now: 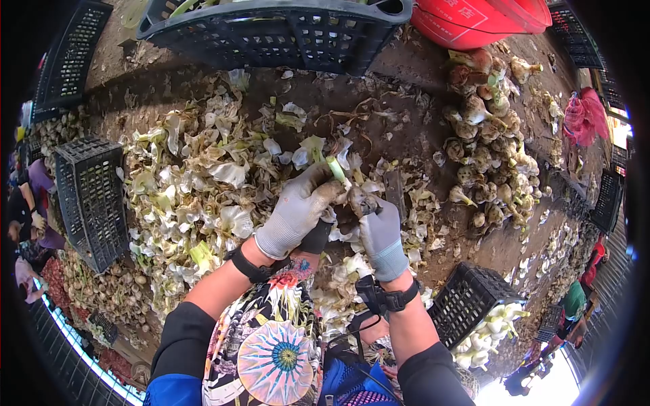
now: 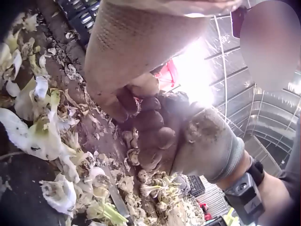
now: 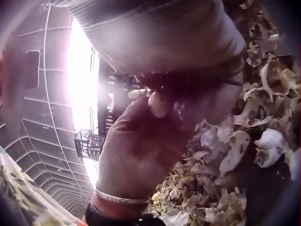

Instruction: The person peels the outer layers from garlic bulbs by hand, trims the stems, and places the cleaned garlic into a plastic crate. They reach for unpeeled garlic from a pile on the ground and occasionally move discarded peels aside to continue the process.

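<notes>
Left hand (image 1: pixel 291 213) and right hand (image 1: pixel 382 233) close together

Peels (image 1: pixel 233 173) lie heaped below. The left hand pinches a garlic stalk (image 1: pixel 334 169) between the two. The right hand curls beside it; I can't tell on what. Best to keep the stalk still and pull gently.

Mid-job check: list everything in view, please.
Stem: one, green and white, centre
Peelings: many, white to brown, ground
Bulb heaps: several, beige, both sides
Garlic: many, white, at lower-right crate
Crates: several, black, front, sides, edges
Bucket: one, red, front right
Bag: one, pink, far right
Strip: one, brownish, right of centre
People: several, mixed colours, both edges
Garment: one, patterned, bottom centre
Wrist straps: two, black, both wrists
Left hand: one, grey glove, centre, pinching stem
Right hand: one, grey glove, centre, grip hidden
</notes>
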Tool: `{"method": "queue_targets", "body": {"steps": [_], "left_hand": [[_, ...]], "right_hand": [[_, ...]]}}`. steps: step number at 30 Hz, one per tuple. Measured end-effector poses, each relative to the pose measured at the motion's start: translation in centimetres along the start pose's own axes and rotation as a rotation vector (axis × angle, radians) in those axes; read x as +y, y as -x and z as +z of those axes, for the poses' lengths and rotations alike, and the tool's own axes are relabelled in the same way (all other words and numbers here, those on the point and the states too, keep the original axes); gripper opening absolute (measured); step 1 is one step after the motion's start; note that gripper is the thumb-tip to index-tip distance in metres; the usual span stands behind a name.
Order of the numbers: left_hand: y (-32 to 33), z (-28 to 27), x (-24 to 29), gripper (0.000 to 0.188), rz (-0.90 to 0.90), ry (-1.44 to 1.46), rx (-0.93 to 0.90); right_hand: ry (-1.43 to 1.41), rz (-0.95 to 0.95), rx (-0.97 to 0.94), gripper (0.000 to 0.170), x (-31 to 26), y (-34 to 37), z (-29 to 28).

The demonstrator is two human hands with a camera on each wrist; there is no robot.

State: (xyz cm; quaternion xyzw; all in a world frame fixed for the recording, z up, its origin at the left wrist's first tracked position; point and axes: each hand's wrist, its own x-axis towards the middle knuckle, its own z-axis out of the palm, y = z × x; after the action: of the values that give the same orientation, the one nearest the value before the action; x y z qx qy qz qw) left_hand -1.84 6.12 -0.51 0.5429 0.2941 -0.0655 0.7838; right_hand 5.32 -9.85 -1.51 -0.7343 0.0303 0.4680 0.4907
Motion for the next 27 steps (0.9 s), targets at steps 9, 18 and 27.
{"method": "queue_targets", "body": {"steps": [9,18,27], "left_hand": [[-0.2,0.1,0.2,0.036,-0.122,0.01,-0.029],[-0.8,0.1,-1.2,0.04,-0.153,0.6,0.014],[-1.5,-0.1,-0.4,0.035,-0.154,0.899,-0.018]], "right_hand": [[0.016,-0.067,0.036,0.027,0.7,-0.6,0.0],[-0.06,0.033,0.021,0.025,0.3,0.2,-0.1],[0.005,-0.129,0.061,0.019,-0.5,-0.2,2.0]]}}
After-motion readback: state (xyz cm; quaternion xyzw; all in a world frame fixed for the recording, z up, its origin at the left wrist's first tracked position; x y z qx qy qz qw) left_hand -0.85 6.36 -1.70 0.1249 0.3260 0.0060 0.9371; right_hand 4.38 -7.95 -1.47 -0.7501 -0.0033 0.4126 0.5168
